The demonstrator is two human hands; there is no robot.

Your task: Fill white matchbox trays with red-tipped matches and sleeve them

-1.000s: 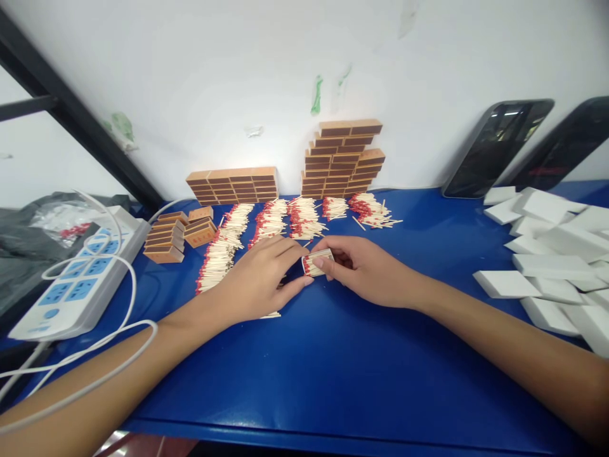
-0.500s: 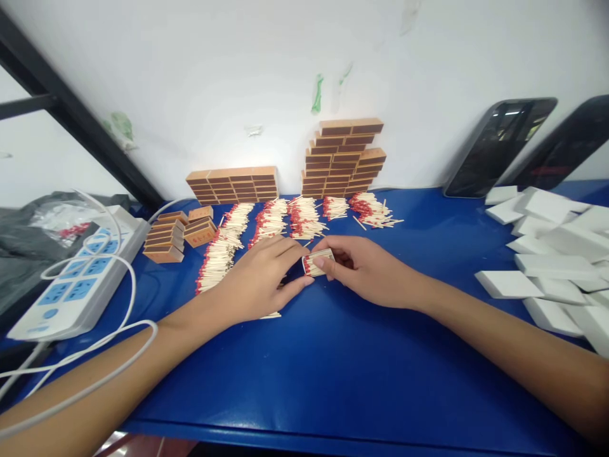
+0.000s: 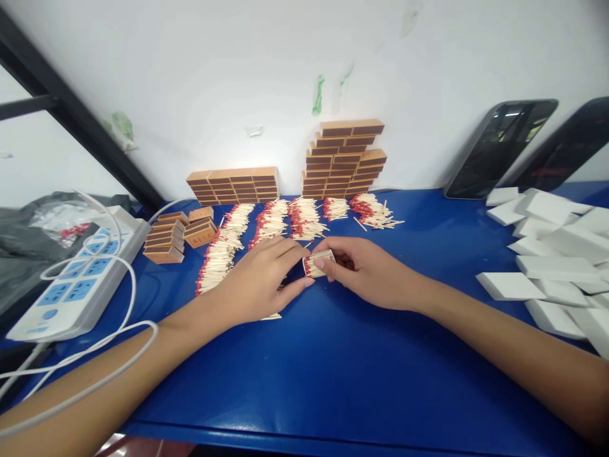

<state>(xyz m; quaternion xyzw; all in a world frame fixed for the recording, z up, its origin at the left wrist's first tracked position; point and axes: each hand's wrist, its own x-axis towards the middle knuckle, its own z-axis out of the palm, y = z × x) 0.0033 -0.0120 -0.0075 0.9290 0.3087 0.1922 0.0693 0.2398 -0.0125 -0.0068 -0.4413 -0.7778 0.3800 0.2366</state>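
A small white matchbox tray (image 3: 311, 264) filled with red-tipped matches is held above the blue table, between my two hands. My right hand (image 3: 364, 270) grips its right end, with the thumb lying over the matches. At the tray's left end, the thumb and forefinger of my left hand (image 3: 269, 277) pinch the edge from below and above. The other left fingers curl down out of sight. Loose matches (image 3: 267, 220) lie in rows just behind my hands, and a few poke out under my left hand.
Matchbox sleeves are stacked low (image 3: 233, 184) and high (image 3: 340, 162) against the wall. More boxes (image 3: 164, 238) lie left, near a power strip (image 3: 78, 279) with looping white cable. White trays (image 3: 552, 266) are heaped right, before two phone-like dark panels (image 3: 502, 149). The blue table (image 3: 304, 374) extends in front.
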